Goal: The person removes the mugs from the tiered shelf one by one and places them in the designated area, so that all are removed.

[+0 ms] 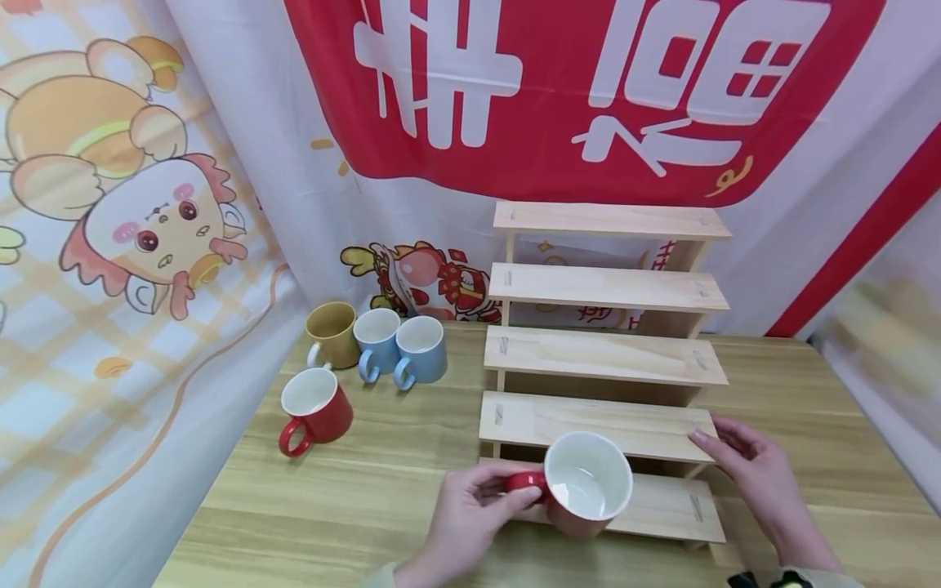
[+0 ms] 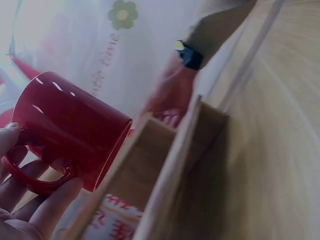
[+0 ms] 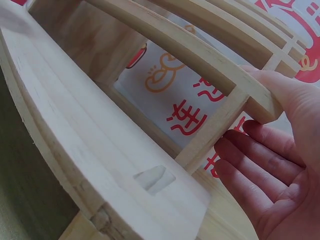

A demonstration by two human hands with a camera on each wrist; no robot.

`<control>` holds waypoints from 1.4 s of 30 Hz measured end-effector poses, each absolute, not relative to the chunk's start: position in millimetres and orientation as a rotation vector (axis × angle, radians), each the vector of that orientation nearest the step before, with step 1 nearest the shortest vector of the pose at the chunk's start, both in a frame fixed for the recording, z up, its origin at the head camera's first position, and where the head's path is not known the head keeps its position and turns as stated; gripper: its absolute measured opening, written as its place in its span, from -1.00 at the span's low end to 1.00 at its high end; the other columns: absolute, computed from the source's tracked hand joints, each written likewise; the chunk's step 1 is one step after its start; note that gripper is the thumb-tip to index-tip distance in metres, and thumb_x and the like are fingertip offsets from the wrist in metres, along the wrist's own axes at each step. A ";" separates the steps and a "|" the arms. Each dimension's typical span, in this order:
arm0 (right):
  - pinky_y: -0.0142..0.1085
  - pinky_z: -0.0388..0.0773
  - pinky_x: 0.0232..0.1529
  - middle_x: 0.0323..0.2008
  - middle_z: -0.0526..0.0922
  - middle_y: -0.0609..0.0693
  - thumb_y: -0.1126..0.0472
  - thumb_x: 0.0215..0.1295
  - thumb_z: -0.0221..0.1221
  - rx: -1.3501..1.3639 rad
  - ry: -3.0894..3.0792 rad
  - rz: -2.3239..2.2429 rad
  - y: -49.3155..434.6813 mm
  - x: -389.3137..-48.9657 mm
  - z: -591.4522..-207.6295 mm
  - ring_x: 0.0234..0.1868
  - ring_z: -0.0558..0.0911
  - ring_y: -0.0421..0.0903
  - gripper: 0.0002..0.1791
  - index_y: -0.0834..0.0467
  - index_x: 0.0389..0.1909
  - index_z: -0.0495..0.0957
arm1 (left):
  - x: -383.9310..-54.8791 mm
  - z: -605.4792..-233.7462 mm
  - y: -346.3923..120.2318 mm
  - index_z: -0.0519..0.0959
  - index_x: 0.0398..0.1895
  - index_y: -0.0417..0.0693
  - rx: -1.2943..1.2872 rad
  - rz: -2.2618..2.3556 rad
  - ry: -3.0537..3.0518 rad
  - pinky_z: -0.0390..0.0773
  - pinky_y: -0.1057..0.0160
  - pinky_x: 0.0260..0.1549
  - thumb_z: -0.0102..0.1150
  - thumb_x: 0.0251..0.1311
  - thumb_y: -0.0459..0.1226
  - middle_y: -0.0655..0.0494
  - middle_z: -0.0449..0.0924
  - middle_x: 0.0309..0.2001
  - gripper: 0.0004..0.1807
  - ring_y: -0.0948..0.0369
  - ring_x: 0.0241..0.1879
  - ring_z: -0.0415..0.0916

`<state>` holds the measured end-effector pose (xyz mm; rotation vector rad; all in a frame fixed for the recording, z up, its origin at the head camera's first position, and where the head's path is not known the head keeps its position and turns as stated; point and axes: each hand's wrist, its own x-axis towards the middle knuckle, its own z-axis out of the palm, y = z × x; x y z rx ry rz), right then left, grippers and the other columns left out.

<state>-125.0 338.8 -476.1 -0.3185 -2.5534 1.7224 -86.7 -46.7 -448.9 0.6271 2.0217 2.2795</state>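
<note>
A red mug (image 1: 581, 523) with a white inside is held by its handle in my left hand (image 1: 463, 523). In the head view it overlaps the lowest step of a tiered wooden shelf (image 1: 603, 355). The left wrist view shows the mug's glossy side (image 2: 70, 125), with fingers through and around the handle. At the shelf's right side, my right hand (image 1: 760, 474) grips the end of the second step from the bottom. Its thumb lies over the board, and its fingers (image 3: 260, 165) bend in beneath, beside the upright.
On the table's left stand a second red mug (image 1: 331, 416), a mustard-brown mug (image 1: 338, 335) and two light blue mugs (image 1: 380, 351). Printed cloth (image 1: 441, 184) hangs behind the shelf. Another patterned cloth (image 1: 213, 384) borders the wooden table (image 1: 382, 457) on the left.
</note>
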 end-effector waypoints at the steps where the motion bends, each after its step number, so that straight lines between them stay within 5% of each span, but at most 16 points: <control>1: -0.59 0.55 -0.11 -0.09 0.58 -0.43 -0.04 0.40 0.31 -0.314 -2.551 1.725 338.6 -125.2 -476.2 -0.05 0.54 -0.51 -0.31 0.34 0.34 0.40 | -85.3 -444.4 -53.0 0.71 -0.06 -0.21 0.633 2.293 2.042 0.73 0.11 -0.16 0.41 0.22 -0.36 -0.04 0.75 -0.09 -0.76 0.04 -0.14 0.73; 20: -0.60 0.54 -0.11 -0.06 0.56 -0.39 -0.03 0.41 0.30 -0.332 -2.565 1.752 337.3 -129.3 -477.9 -0.05 0.51 -0.50 -0.23 0.38 0.40 0.31 | -82.5 -397.0 -173.4 0.56 -0.08 -0.64 0.225 2.781 2.393 0.71 0.06 -0.27 0.23 0.18 -0.71 -0.12 0.76 -0.18 -0.77 0.07 -0.19 0.75; 25: -0.59 0.55 -0.11 -0.08 0.57 -0.39 0.00 0.41 0.31 -0.307 -2.544 1.759 336.6 -129.8 -476.2 -0.05 0.52 -0.49 -0.25 0.40 0.39 0.31 | -89.8 -405.6 -186.6 0.56 -0.08 -0.66 0.152 2.929 2.348 0.71 0.10 -0.32 0.23 0.18 -0.71 -0.21 0.74 -0.17 -0.77 0.04 -0.21 0.75; 42: -0.58 0.56 -0.10 -0.09 0.59 -0.38 0.02 0.41 0.31 -0.305 -2.505 1.791 338.4 -125.6 -475.3 -0.06 0.54 -0.46 -0.30 0.39 0.34 0.36 | -122.7 -472.3 -206.4 0.63 -0.10 -0.58 -0.452 2.882 2.428 0.71 0.11 -0.36 0.41 0.16 -0.52 -0.05 0.77 -0.24 -0.71 0.15 -0.25 0.75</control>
